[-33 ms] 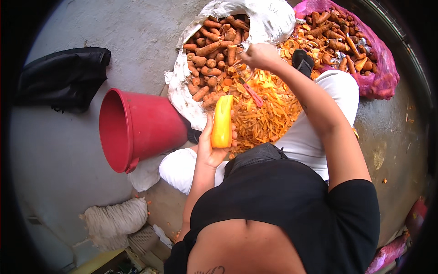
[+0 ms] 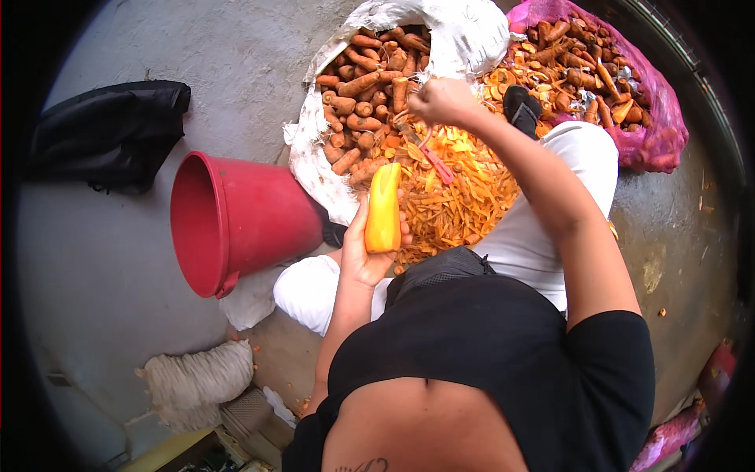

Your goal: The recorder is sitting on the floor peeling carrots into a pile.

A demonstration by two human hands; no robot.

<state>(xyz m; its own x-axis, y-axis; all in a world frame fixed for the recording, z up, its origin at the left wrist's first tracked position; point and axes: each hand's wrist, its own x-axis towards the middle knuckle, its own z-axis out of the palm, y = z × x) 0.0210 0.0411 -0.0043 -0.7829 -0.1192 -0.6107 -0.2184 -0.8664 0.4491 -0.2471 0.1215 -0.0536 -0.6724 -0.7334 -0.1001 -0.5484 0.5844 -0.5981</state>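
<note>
A peeled yellow-orange carrot (image 2: 383, 208) is upright in my left hand (image 2: 362, 244), whose fingers are wrapped round it. My right hand (image 2: 440, 102) has curled fingers above the peelings; whatever they may hold is hidden. A pink-handled blade tool (image 2: 439, 165) lies just below that hand on a heap of orange peelings (image 2: 460, 204). Beyond them, an open white sack (image 2: 314, 181) holds several unpeeled carrots (image 2: 362, 86).
A red bucket (image 2: 267, 228) tips toward my left. A black cloth or bag (image 2: 106, 134) lies at far left. A pink mesh sack (image 2: 653, 149) of carrots and scraps stands at back right, and a pale bundled sack (image 2: 197, 377) lies at lower left.
My right hand has shifted slightly left and down. My left hand and the carrot have risen very slightly.
</note>
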